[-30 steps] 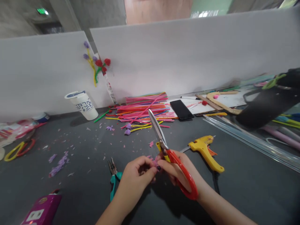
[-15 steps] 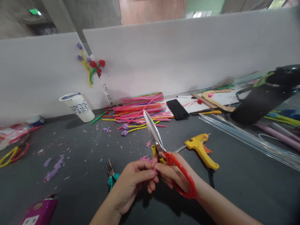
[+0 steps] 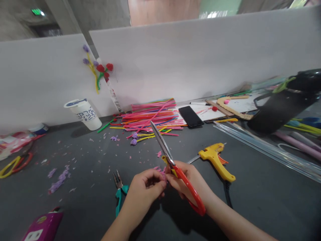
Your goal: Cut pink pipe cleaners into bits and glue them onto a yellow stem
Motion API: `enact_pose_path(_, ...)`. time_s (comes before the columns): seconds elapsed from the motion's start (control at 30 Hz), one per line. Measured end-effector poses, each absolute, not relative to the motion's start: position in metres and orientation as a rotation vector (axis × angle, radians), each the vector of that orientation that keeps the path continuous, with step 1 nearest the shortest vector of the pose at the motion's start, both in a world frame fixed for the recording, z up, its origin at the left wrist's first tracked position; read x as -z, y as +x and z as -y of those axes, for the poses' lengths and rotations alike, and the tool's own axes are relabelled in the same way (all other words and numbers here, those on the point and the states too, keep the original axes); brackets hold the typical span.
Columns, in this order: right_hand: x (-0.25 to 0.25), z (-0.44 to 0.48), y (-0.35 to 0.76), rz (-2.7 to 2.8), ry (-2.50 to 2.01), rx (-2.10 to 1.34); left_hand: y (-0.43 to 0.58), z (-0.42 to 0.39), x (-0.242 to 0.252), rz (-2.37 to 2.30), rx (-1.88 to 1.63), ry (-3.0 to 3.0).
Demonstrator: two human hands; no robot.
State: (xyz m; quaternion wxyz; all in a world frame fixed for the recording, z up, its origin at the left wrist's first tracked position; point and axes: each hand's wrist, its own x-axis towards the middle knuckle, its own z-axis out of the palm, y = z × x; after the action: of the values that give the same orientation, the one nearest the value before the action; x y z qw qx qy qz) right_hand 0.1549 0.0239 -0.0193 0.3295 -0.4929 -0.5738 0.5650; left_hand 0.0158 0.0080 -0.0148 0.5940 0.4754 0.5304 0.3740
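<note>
My right hand (image 3: 187,182) is closed around red-handled scissors (image 3: 189,190), whose blades point up and away to the left. A short yellow tube-like piece (image 3: 164,158) shows beside the blades at the same hand. Thumb and fingers of my left hand (image 3: 149,187) are pinched together on a small bit of pink fuzzy pipe cleaner (image 3: 164,175), close to the right fingertips. Its exact shape is mostly hidden by the fingers. On the table just behind the hands lie cut pink pieces (image 3: 159,154).
Teal pliers (image 3: 119,192) lie left of my left hand. A yellow glue gun (image 3: 217,160) rests at the right. Behind are a pipe cleaner bundle (image 3: 150,117), a phone (image 3: 191,116), a white cup (image 3: 85,114) and a black jug (image 3: 278,103). Purple scraps (image 3: 59,180) lie left.
The scissors have turned in my right hand, with the blades now narrower in view and tilted further left. My left hand has rolled slightly, its fingers curling more.
</note>
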Motion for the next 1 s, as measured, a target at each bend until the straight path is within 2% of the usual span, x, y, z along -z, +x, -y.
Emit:
enact_pose_path(0.17, 0.017, -0.024, 0.162, 1.644, -1.236, -1.287, 0.009, -0.011, 0.012, -1.242, -1.001, 1.036)
enact_pose_path(0.47, 0.026, -0.016, 0.161, 2.250, -1.504, -0.581, -0.008, -0.016, 0.009, -1.170, -1.480, 0.952)
enact_pose_path(1.0, 0.030, -0.011, 0.161, 2.344, -1.420, -0.318, -0.009, -0.012, 0.004, -1.100, -1.574, 0.885)
